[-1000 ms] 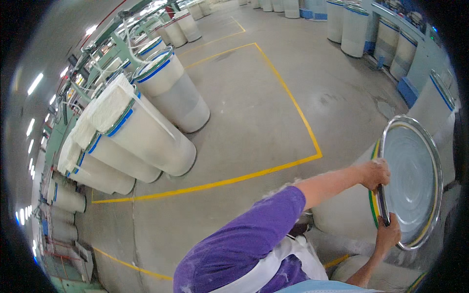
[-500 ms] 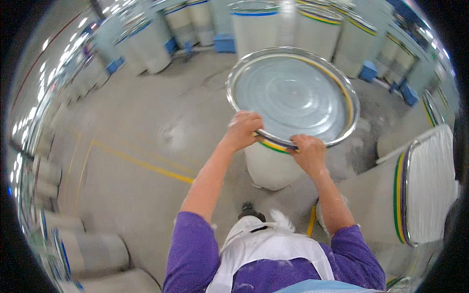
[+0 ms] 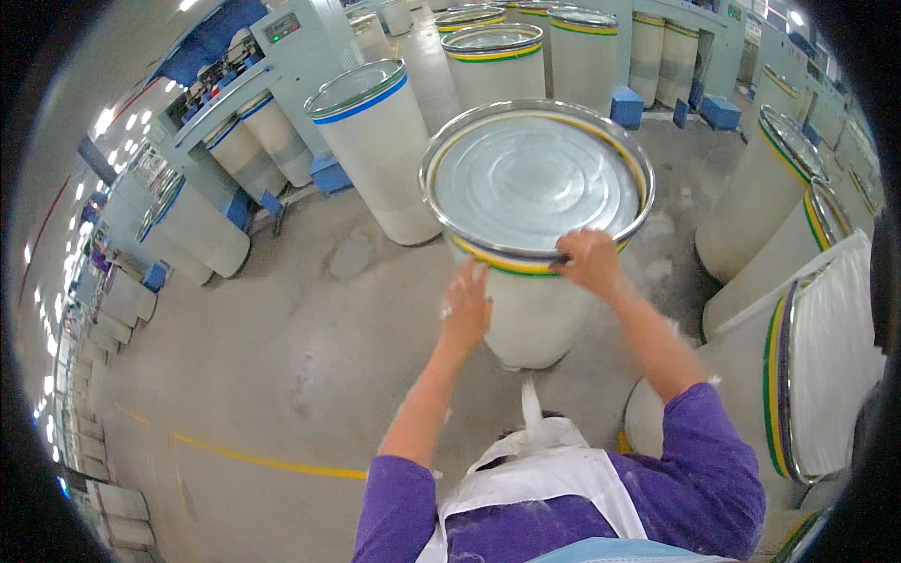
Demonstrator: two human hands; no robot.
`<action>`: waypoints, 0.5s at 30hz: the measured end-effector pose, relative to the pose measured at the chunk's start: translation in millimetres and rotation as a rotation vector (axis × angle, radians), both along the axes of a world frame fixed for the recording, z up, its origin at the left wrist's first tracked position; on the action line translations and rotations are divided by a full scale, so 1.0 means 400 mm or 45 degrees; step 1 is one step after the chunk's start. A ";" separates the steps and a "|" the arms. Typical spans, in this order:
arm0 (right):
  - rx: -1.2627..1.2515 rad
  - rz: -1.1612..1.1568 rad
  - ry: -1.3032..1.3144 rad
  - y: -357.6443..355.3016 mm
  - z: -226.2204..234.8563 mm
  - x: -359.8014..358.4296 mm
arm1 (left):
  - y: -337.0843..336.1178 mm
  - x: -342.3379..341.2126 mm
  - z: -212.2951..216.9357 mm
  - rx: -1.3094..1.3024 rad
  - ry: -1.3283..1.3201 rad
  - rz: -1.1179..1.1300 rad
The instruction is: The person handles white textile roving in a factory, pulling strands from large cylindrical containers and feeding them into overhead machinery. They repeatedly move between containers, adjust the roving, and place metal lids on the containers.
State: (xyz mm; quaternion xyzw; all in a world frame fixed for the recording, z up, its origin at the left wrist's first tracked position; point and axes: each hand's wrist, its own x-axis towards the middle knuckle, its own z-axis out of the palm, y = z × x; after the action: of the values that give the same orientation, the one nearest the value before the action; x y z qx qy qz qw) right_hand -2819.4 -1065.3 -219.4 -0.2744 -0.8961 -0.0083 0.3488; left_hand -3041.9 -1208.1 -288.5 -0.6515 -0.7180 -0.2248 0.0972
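A tall white cylindrical can (image 3: pixel 537 310) with a metal rim and a yellow and green band stands just ahead of me, its silver plate inside near the top. My right hand (image 3: pixel 588 263) grips the near edge of the rim. My left hand (image 3: pixel 466 302) lies flat with fingers apart against the can's white side, just below the band. Both arms wear purple sleeves over a white apron.
Several more white cans stand around: a blue-banded one (image 3: pixel 375 141) at the left, yellow-banded ones (image 3: pixel 496 58) behind, others (image 3: pixel 765 188) at the right, one (image 3: pixel 817 366) tilted close by my right arm. Pale green machines (image 3: pixel 282 56) line the back left. A yellow floor line (image 3: pixel 272 462) runs at lower left.
My view has swung round with the can. My left hand has come off the rim and now rests on the can's side; my right hand stays on the rim.
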 end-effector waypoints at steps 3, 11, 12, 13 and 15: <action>0.060 -0.010 -0.143 0.247 0.000 0.003 | -0.028 -0.086 -0.154 -0.924 0.225 -0.434; -0.100 -0.770 0.294 0.984 -0.145 0.010 | -0.921 -0.169 -0.507 -0.823 -1.026 1.660; 0.209 -0.903 0.159 1.019 -0.250 -0.010 | -1.055 -0.107 -0.517 -0.782 -1.045 1.820; -0.086 -0.926 -0.309 1.035 -0.361 -0.023 | -1.172 -0.042 -0.517 -0.638 -1.099 2.089; -0.579 -0.512 -0.918 0.968 -0.628 -0.094 | -1.334 0.141 -0.508 0.030 -1.458 2.352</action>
State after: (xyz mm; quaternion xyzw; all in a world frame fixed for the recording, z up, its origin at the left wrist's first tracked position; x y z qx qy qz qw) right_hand -2857.0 -677.9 -470.5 -0.4916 -0.8682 0.0260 -0.0621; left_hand -2985.7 -1741.7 -491.6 0.3428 -0.8674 -0.3422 -0.1141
